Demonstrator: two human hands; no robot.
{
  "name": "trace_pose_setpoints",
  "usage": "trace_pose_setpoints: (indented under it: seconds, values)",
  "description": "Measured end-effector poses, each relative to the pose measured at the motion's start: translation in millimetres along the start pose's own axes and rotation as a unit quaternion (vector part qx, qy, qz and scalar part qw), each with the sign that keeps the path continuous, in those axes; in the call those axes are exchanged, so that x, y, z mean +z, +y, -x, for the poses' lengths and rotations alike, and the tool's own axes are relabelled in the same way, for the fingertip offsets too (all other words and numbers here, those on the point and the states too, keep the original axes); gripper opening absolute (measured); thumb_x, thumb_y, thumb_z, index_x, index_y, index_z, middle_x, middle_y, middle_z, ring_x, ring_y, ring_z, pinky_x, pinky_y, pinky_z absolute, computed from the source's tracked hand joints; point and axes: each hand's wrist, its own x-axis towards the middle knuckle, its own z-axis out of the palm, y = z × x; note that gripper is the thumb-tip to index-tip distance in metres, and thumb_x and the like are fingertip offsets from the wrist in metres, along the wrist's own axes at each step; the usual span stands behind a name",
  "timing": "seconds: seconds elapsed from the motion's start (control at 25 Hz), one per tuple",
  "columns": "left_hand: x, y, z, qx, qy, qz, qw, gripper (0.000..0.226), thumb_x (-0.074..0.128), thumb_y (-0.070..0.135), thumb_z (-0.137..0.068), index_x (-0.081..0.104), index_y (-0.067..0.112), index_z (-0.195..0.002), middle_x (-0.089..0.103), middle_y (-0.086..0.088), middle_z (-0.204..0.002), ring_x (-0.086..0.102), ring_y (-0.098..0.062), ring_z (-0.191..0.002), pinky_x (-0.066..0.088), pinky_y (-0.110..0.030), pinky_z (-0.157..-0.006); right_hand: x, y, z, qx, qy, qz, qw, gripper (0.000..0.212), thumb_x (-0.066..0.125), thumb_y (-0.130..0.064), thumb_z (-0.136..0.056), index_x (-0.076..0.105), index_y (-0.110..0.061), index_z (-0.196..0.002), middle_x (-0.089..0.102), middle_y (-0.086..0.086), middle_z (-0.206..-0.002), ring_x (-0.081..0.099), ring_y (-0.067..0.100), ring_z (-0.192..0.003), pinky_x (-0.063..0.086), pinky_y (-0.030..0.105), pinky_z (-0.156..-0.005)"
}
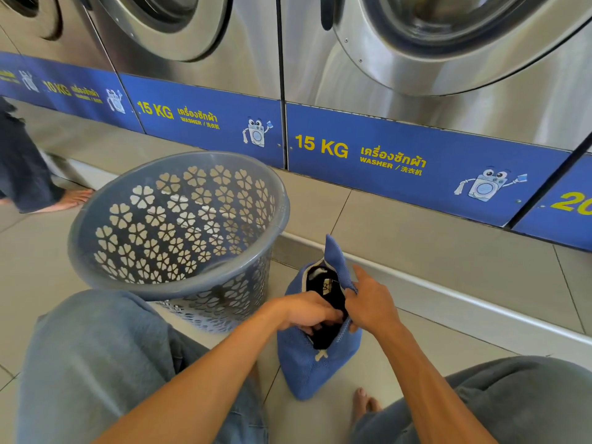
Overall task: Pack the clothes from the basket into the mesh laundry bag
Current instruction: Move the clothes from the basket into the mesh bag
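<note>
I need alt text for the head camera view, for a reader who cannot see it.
Two hands, left hand and right hand, hold open a blue mesh laundry bag with dark clothes inside, on a tiled floor. A grey plastic basket stands left of it, before steel washers.

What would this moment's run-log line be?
left hand: pushing dark clothes into mesh bag | right hand: holding bag opening | basket: tilted, looks empty

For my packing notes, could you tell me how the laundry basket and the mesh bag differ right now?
The basket is rigid grey plastic with flower cut-outs, and looks empty; the mesh bag is soft blue fabric with dark clothes inside. The basket is untouched, while the left hand and right hand work at the bag's opening. Both rest on the tiled floor.
</note>
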Motion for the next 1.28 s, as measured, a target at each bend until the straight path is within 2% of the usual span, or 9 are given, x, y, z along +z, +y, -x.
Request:
trace_pose_setpoints:
  seconds: [0.08,0.24,0.52,0.64,0.76,0.84,0.96,1.04,1.28]
  values:
    - [8.8,-4.1,2.4,-0.001,0.007,-0.027,1.0,0.017,0.051,0.032,-0.088,0.063,0.023,-0.082,0.058,0.005,-0.073,0.053,-0.011,-0.069,0.042,-0.022,-0.062,1.9,-1.7,0.1,0.012,0.011,-0.005,1.0,0.034,0.043,-0.025,-0.09,0.05,-0.016,-0.122,0.072,0.01,-0.058,0.07,0.028,-0.081,0.055,0.043,-0.085]
    - [32.3,-12.0,4.6,0.027,0.012,-0.047,0.998,0.02,0.048,0.004,-0.082,0.055,0.019,-0.07,0.053,0.003,-0.068,0.05,-0.016,-0.074,0.042,-0.026,-0.067,-0.1,-7.3,4.9,0.005,0.043,-0.036,0.998,0.015,0.051,-0.025,-0.087,0.062,-0.027,-0.077,0.067,0.005,-0.047,0.07,0.024,-0.066,0.058,0.038,-0.075]
    - [42.5,-26.7,-1.5,0.104,0.102,-0.269,0.952,0.02,0.063,0.001,-0.076,0.051,0.013,-0.066,0.068,-0.02,-0.084,0.058,-0.027,-0.07,0.034,-0.024,-0.05,3.1,-19.3,11.2,-0.021,-0.004,-0.043,0.999,0.014,0.058,-0.022,-0.081,0.064,-0.027,-0.069,0.067,-0.004,-0.048,0.056,0.015,-0.029,0.045,0.021,-0.039]
    - [40.4,-38.5,-2.0,0.086,0.111,-0.17,0.975,0.028,0.053,0.006,-0.084,0.05,0.023,-0.062,0.056,-0.002,-0.069,0.051,-0.018,-0.07,0.035,-0.02,-0.055,10.1,-21.8,14.3,-0.04,-0.027,-0.034,0.998,0.016,0.058,-0.02,-0.081,0.064,-0.028,-0.069,0.06,-0.012,-0.039,0.051,0.011,-0.025,0.038,0.016,-0.033]
    - [39.4,-32.7,0.8,0.04,0.065,0.05,0.996,0.026,0.049,0.012,-0.083,0.067,0.029,-0.074,0.071,-0.001,-0.09,0.06,-0.015,-0.089,0.047,-0.023,-0.077,9.4,-17.6,13.9,-0.035,0.0,-0.033,0.999,0.02,0.054,-0.018,-0.085,0.062,-0.03,-0.071,0.067,-0.005,-0.054,0.052,0.007,-0.029,0.044,0.021,-0.043]
    - [42.9,-25.8,0.1,0.026,0.049,0.132,0.99,0.02,0.054,0.021,-0.077,0.071,0.026,-0.086,0.073,-0.005,-0.104,0.063,-0.014,-0.095,0.049,-0.027,-0.086,5.7,-13.5,13.8,-0.018,0.017,-0.035,0.999,0.018,0.054,-0.02,-0.086,0.062,-0.032,-0.074,0.072,-0.002,-0.069,0.058,0.01,-0.04,0.052,0.026,-0.053]
    - [45.1,-23.1,1.4,0.013,0.054,0.26,0.964,0.018,0.06,0.024,-0.07,0.066,0.016,-0.084,0.069,-0.007,-0.09,0.063,-0.021,-0.086,0.047,-0.034,-0.082,1.8,-5.9,15.0,0.011,0.035,-0.055,0.998,0.016,0.053,-0.018,-0.084,0.065,-0.027,-0.078,0.074,0.003,-0.079,0.067,0.025,-0.058,0.059,0.036,-0.066]
    - [39.3,-25.6,1.5,0.01,0.055,0.345,0.937,0.022,0.061,0.02,-0.076,0.069,0.011,-0.095,0.076,-0.009,-0.1,0.069,-0.024,-0.096,0.05,-0.034,-0.092,0.7,-0.6,13.9,0.029,0.051,-0.062,0.996,0.017,0.05,-0.015,-0.083,0.065,-0.024,-0.081,0.074,0.006,-0.078,0.069,0.028,-0.066,0.059,0.038,-0.071]
    - [36.8,-18.0,-0.3,0.001,0.063,0.384,0.921,0.03,0.061,0.019,-0.085,0.07,0.005,-0.11,0.073,-0.008,-0.104,0.067,-0.021,-0.091,0.055,-0.033,-0.087,2.5,1.5,12.6,0.022,0.04,-0.058,0.997,0.018,0.048,-0.013,-0.085,0.064,-0.021,-0.085,0.071,0.007,-0.07,0.068,0.023,-0.059,0.057,0.03,-0.063]
